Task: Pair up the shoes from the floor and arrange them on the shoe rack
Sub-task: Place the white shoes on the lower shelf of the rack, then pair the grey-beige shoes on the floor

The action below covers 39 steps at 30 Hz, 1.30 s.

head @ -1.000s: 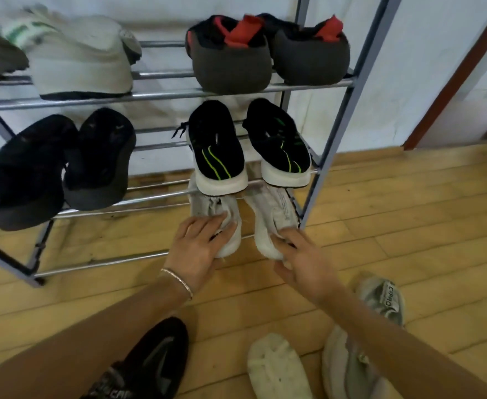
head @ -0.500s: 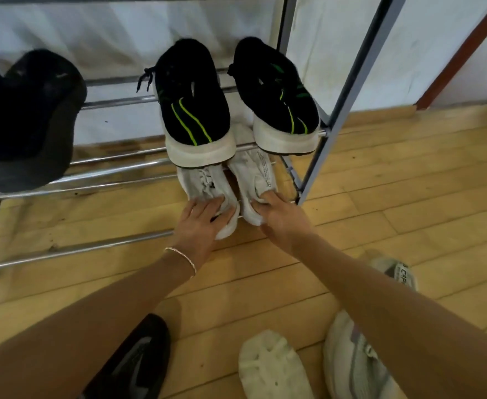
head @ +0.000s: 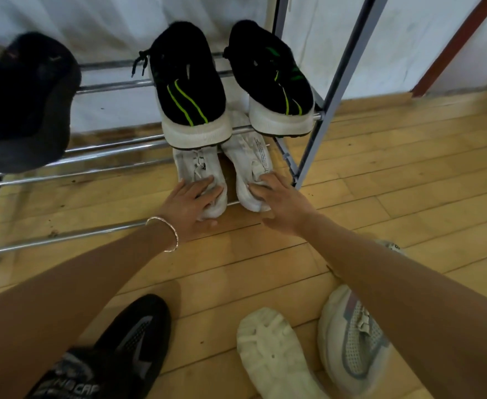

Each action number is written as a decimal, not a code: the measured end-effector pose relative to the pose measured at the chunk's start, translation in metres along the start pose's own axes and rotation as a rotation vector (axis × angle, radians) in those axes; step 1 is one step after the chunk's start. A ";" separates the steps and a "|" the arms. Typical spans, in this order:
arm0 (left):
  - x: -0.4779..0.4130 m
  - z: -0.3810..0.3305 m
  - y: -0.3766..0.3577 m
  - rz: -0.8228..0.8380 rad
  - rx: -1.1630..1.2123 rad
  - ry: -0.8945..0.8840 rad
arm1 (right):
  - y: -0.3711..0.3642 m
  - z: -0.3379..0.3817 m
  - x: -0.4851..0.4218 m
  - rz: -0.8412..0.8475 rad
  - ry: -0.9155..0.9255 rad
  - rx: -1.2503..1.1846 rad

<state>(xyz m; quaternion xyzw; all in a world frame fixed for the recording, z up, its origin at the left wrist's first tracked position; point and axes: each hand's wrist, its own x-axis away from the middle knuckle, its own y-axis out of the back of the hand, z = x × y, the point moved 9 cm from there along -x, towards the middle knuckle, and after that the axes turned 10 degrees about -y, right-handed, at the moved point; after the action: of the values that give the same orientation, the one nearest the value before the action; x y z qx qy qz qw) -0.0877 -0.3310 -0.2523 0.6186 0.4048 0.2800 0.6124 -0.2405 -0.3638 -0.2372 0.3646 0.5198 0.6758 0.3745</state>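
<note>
Two white sneakers sit side by side on the lowest shelf of the metal shoe rack (head: 334, 90), at its right end. My left hand (head: 192, 207) lies over the heel of the left white sneaker (head: 197, 168). My right hand (head: 279, 203) grips the heel of the right white sneaker (head: 249, 162). Directly above them stands a pair of black sneakers with green stripes (head: 190, 90). On the floor near me lie a black sneaker (head: 127, 349), an upturned white shoe (head: 271, 347) and a grey-white sneaker (head: 354, 344).
A dark shoe (head: 26, 105) rests on the middle shelf at the left. The bottom rails (head: 64, 234) run left from my hands with no shoes on them. A white cloth hangs behind the rack. Wooden floor stretches to the right.
The view has dropped and moved closer to the rack. Both hands have pushed the white sneakers a little further onto the bottom shelf and spread them slightly apart.
</note>
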 end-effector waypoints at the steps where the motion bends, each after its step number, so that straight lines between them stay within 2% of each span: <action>1: 0.000 0.000 0.001 0.005 0.011 -0.007 | 0.000 0.000 0.001 -0.005 -0.006 -0.010; 10: 0.011 -0.008 0.018 0.000 0.150 0.036 | 0.009 0.006 0.011 -0.022 -0.057 -0.093; 16: 0.024 -0.022 0.033 -0.121 0.400 0.106 | 0.015 0.009 0.030 -0.138 -0.015 -0.271; 20: 0.051 -0.039 0.049 -0.235 0.448 0.125 | 0.017 0.014 0.051 -0.202 -0.036 -0.358; 25: 0.086 -0.068 0.054 -0.237 0.512 0.185 | 0.022 0.027 0.091 -0.138 0.025 -0.389; 27: 0.093 -0.090 0.048 -0.177 0.552 0.209 | 0.029 0.026 0.108 -0.135 0.045 -0.378; 31: 0.097 -0.145 -0.009 0.255 0.695 0.270 | 0.055 0.010 0.142 -0.180 -0.042 -0.424; 33: 0.099 -0.164 -0.033 0.412 0.708 0.302 | 0.054 -0.002 0.161 -0.169 -0.110 -0.440; 36: 0.091 -0.179 -0.041 0.430 0.658 0.287 | 0.032 -0.022 0.193 -0.096 -0.218 -0.418; 39: 0.082 -0.180 -0.039 0.422 0.726 0.304 | 0.009 -0.032 0.220 -0.061 -0.248 -0.406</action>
<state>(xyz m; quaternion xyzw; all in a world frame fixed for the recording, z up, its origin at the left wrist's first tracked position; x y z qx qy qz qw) -0.2033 -0.1697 -0.2866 0.8144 0.4271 0.3262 0.2187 -0.3695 -0.1845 -0.2117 0.3462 0.3338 0.7049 0.5215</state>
